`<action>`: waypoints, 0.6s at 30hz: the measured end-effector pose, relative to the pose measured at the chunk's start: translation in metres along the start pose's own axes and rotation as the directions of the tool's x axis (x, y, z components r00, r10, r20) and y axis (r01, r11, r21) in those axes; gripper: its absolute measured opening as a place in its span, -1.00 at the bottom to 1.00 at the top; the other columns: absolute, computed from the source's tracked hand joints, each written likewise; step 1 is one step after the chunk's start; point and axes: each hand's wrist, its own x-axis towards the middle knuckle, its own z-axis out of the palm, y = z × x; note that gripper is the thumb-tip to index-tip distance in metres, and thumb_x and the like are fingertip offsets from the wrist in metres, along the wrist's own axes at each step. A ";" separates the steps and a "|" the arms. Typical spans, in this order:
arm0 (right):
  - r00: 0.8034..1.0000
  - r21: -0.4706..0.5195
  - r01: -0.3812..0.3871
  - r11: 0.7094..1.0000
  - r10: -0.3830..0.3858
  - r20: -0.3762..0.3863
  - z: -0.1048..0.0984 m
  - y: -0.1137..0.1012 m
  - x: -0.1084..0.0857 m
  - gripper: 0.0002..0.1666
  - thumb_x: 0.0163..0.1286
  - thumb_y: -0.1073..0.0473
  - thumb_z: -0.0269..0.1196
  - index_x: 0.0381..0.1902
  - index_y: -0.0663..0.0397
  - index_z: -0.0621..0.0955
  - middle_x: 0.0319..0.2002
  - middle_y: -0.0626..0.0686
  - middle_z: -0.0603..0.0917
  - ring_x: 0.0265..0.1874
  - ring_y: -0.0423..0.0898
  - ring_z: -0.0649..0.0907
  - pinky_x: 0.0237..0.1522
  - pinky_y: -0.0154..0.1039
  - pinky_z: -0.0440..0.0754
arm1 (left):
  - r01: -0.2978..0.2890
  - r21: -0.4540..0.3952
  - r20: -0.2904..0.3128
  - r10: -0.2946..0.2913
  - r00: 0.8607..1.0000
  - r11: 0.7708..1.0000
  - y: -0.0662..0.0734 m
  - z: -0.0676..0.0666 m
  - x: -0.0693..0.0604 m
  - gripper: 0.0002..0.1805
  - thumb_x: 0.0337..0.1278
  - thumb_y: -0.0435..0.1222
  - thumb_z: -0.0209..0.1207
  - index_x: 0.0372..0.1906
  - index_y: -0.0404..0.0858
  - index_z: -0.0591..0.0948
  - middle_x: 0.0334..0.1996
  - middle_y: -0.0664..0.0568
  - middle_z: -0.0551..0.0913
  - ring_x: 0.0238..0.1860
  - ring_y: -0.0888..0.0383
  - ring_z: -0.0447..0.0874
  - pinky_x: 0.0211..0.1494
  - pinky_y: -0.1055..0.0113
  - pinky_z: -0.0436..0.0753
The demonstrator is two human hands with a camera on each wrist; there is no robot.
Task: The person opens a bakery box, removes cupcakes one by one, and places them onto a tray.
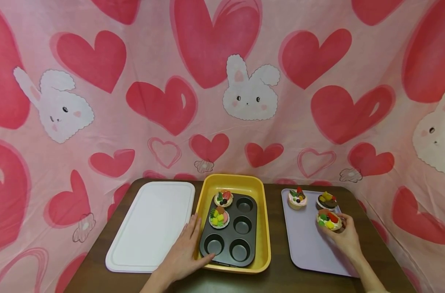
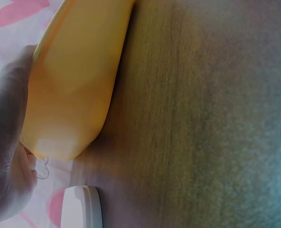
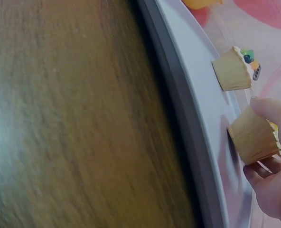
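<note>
My right hand (image 1: 347, 240) grips a fruit-topped cupcake (image 1: 329, 220) between thumb and fingers over the lilac tray (image 1: 306, 254). In the right wrist view, the pale cup of that cupcake (image 3: 254, 135) stands slightly tilted close to the tray surface; whether it touches is unclear. Two other cupcakes sit at the tray's back, one pink-topped (image 1: 297, 199), one dark (image 1: 326, 201). My left hand (image 1: 185, 250) rests on the front-left corner of the yellow pan (image 1: 264, 244), fingers extended along its side and thumb over the front rim. Inside lies a dark muffin tin (image 1: 227, 252).
Two decorated cupcakes, a strawberry-topped one (image 1: 223, 198) and a yellow-fruit one (image 1: 219, 217), fill the tin's back-left and middle-left cups. A white board (image 1: 152, 224) lies left of the pan. A pink heart-and-rabbit cloth (image 1: 207, 106) hangs behind the brown table (image 1: 277, 244).
</note>
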 end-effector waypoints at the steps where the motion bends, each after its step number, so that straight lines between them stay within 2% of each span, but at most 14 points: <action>1: 1.000 -0.022 0.003 1.000 -0.003 -0.001 -0.002 0.000 0.000 0.08 0.44 0.22 0.50 0.59 0.54 0.09 0.46 0.64 0.35 0.45 0.51 0.44 -0.20 -0.86 0.22 | 0.001 0.000 0.001 -0.001 1.000 1.000 0.000 0.000 0.000 0.38 0.16 0.49 0.29 0.82 -0.24 0.02 0.85 -0.13 -0.13 0.82 -0.22 0.05 0.77 -0.24 0.28; 3: 1.000 -0.054 0.007 0.999 -0.007 0.006 -0.005 0.000 0.000 0.09 0.44 0.17 0.51 0.58 0.57 0.12 0.46 0.64 0.35 0.45 0.51 0.44 0.06 -0.66 0.48 | 0.003 -0.003 0.003 -0.003 1.000 1.000 0.000 -0.001 0.000 0.38 0.16 0.49 0.29 0.82 -0.23 0.02 0.86 -0.13 -0.13 0.82 -0.22 0.05 0.77 -0.25 0.29; 5: 1.000 -0.092 0.020 0.996 -0.018 0.018 -0.008 0.000 0.001 0.09 0.44 0.11 0.51 0.57 0.59 0.15 0.45 0.65 0.36 0.44 0.53 0.43 0.32 -0.22 0.63 | 0.005 -0.005 0.004 -0.005 1.000 1.000 0.001 -0.001 0.000 0.38 0.16 0.49 0.29 0.82 -0.23 0.02 0.86 -0.13 -0.13 0.81 -0.24 0.05 0.75 -0.27 0.31; 7: 0.999 -0.126 0.046 0.991 -0.043 0.029 -0.011 0.001 0.001 0.08 0.45 0.07 0.51 0.55 0.61 0.18 0.44 0.66 0.38 0.44 0.55 0.43 0.43 0.28 0.53 | 0.007 -0.004 0.008 -0.007 1.000 1.000 0.001 -0.002 0.000 0.38 0.16 0.48 0.29 0.82 -0.23 0.02 0.86 -0.14 -0.14 0.81 -0.25 0.05 0.75 -0.28 0.32; 8: 0.998 -0.140 0.063 0.988 -0.059 0.033 -0.012 0.002 0.001 0.07 0.45 0.06 0.51 0.54 0.62 0.20 0.43 0.67 0.38 0.44 0.56 0.43 0.45 0.45 0.43 | 0.006 -0.003 0.009 -0.006 1.000 1.000 0.002 -0.002 0.000 0.38 0.16 0.48 0.29 0.82 -0.23 0.02 0.85 -0.14 -0.13 0.81 -0.26 0.06 0.74 -0.29 0.32; 14: 0.989 -0.243 0.145 0.959 -0.131 0.074 -0.019 0.004 0.003 0.11 0.46 -0.06 0.51 0.49 0.69 0.23 0.39 0.69 0.36 0.39 0.62 0.42 0.44 0.58 0.40 | 0.006 -0.004 0.011 -0.006 1.000 1.000 0.003 -0.003 0.000 0.38 0.15 0.48 0.30 0.82 -0.23 0.03 0.85 -0.14 -0.12 0.80 -0.26 0.07 0.73 -0.30 0.34; 18: 0.982 -0.291 0.187 0.938 -0.168 0.089 -0.021 0.006 0.003 0.11 0.45 -0.06 0.52 0.46 0.72 0.24 0.35 0.70 0.36 0.36 0.64 0.43 0.41 0.63 0.40 | 0.006 -0.004 0.012 -0.006 1.000 1.000 0.002 -0.004 0.000 0.38 0.15 0.49 0.28 0.82 -0.23 0.02 0.85 -0.14 -0.13 0.81 -0.25 0.06 0.74 -0.28 0.32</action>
